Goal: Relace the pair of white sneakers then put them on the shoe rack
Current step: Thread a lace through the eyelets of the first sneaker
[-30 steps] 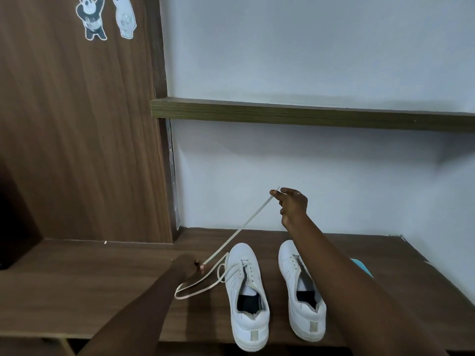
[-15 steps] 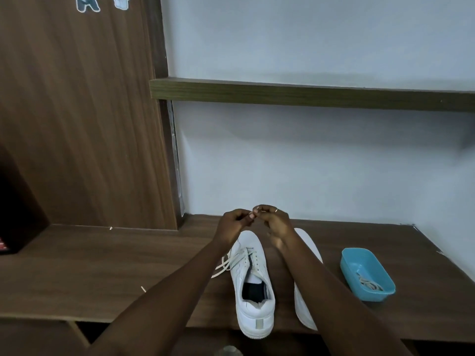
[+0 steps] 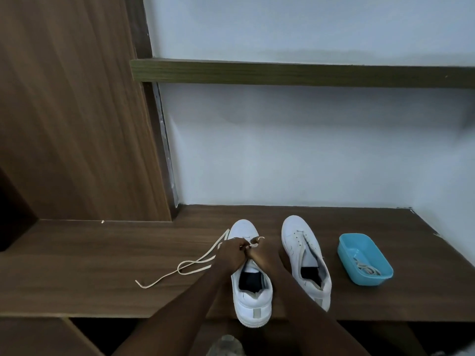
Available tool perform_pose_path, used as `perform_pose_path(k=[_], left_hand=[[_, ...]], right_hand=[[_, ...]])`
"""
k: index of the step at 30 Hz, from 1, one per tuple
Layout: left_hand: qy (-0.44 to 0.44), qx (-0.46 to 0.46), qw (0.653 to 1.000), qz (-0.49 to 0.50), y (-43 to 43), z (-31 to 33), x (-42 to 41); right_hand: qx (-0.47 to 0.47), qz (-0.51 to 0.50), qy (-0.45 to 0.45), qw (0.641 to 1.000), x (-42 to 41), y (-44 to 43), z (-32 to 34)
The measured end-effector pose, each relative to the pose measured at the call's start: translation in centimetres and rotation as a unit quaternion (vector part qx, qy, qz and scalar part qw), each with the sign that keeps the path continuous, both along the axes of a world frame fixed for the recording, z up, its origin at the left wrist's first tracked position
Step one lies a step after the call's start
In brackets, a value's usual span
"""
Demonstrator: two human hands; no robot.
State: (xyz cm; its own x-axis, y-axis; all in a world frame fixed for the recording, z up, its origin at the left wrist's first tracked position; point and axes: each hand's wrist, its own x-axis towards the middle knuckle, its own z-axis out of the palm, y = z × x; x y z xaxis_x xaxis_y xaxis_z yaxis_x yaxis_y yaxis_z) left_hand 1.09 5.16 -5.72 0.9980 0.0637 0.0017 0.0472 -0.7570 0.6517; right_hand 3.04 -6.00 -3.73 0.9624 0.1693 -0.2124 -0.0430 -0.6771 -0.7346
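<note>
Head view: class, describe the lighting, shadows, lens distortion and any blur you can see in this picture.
Head view: dim, even light, no glare; soft shadow under the wall shelf; wide-angle lens slants the wooden panel; the left hand and right hand pinching the shoelace look slightly soft.

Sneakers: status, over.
Both busy: left hand and right hand pinch lace over sneaker. Other sneaker unlaced, spare lace in tray. Nothing in the way.
</note>
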Motion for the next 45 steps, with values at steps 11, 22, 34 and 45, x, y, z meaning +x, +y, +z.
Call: perform_pose_path(k=[11, 22, 34, 45], left_hand=[[-0.062, 0.013, 0.996, 0.056, -0.3, -1.3, -0.3], [-0.005, 0.053, 0.994, 0.093, -2.6, -0.3, -1.7], [-0.101, 0.215, 0.971, -0.034, -2.8, -4.4, 0.6], [-0.182, 0.240, 0.953, -0.041, -2.3, -4.5, 2.3]], right_hand=[[-0.070, 0.036, -0.062, 0.995, -2.9, -1.3, -2.1], [0.030, -0.025, -0.036, 0.999, -4.5, -2.1, -2.7], [0.061, -0.080, -0.064, 0.993, -3.9, -2.5, -3.4], [-0.001, -0.069, -0.018, 0.997, -3.1, -2.5, -1.9]])
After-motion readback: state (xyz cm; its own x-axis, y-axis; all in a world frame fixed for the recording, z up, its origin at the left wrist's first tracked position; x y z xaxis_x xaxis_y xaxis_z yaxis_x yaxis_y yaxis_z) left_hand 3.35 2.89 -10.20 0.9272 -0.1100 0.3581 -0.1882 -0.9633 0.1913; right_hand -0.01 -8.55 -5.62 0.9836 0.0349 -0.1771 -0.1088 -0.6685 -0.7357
